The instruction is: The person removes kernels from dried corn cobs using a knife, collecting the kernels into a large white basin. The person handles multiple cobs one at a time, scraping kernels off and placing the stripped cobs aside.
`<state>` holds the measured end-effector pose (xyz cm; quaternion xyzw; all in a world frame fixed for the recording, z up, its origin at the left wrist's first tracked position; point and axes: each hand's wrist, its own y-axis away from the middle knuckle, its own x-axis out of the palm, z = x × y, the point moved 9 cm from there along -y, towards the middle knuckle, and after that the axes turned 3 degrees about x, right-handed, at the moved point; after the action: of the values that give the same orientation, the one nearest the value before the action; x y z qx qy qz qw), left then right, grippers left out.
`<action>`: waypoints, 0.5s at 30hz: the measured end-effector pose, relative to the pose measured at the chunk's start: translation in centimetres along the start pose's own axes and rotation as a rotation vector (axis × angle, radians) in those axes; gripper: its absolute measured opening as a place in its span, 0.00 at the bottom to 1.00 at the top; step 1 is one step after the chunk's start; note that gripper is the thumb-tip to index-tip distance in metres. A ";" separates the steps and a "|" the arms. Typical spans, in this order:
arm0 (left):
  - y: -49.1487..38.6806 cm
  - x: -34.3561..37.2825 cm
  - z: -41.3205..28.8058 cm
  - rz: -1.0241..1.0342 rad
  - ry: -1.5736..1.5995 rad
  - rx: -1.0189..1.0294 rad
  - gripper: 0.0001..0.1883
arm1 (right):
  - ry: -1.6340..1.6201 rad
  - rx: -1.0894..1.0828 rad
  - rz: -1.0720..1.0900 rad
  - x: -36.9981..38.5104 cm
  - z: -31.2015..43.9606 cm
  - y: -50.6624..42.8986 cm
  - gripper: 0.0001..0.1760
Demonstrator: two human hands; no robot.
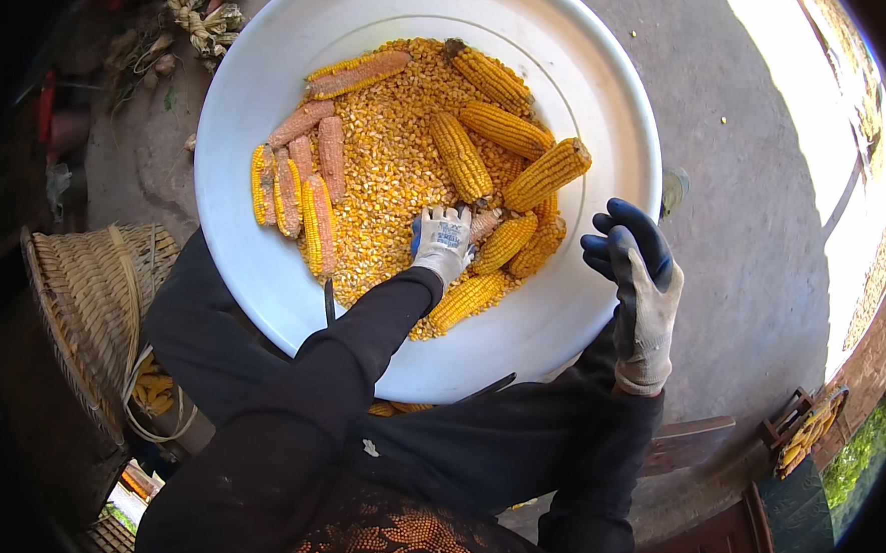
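A wide white plastic basin (274, 65) lies before me, holding loose yellow corn kernels (389, 153). My left hand (443, 243), in a white knit glove with blue coating, reaches palm down onto the kernels. Its fingertips are near the lower end of a full corn cob (460, 157) and beside a pinkish, partly stripped cob (485, 223); whether they grip anything is hidden. Over the basin's right rim hovers my right hand (641, 294), gloved alike, fingers bent and apart, with nothing visible in it. Several full cobs (548, 175) are heaped at the right, and shelled or half-shelled cobs (332, 158) lie at the left.
A woven basket (97, 288) tilts at the left by my leg, near more corn (153, 389). Dried husks (205, 16) lie at upper left. A dark tool tip (329, 300) shows at the near rim. Right are concrete floor (724, 216) and a wooden board (686, 443).
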<state>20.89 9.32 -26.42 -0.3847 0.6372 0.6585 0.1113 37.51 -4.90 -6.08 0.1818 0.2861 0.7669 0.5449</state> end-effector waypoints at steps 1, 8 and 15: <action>-0.1 0.7 0.0 0.053 -0.020 -0.014 0.33 | 0.000 0.008 -0.004 -0.1 -0.1 -0.1 0.20; 1.6 8.3 2.9 0.055 0.539 -0.179 0.29 | -0.064 0.058 0.039 -0.3 -0.6 -0.1 0.18; 1.2 -0.4 7.6 -0.114 1.124 -0.450 0.25 | -0.064 0.045 0.051 -0.9 -2.3 -0.2 0.17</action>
<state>17.63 16.26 -26.02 -0.7212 0.4217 0.4661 -0.2912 36.63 -6.20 -7.93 0.2256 0.2812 0.7677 0.5298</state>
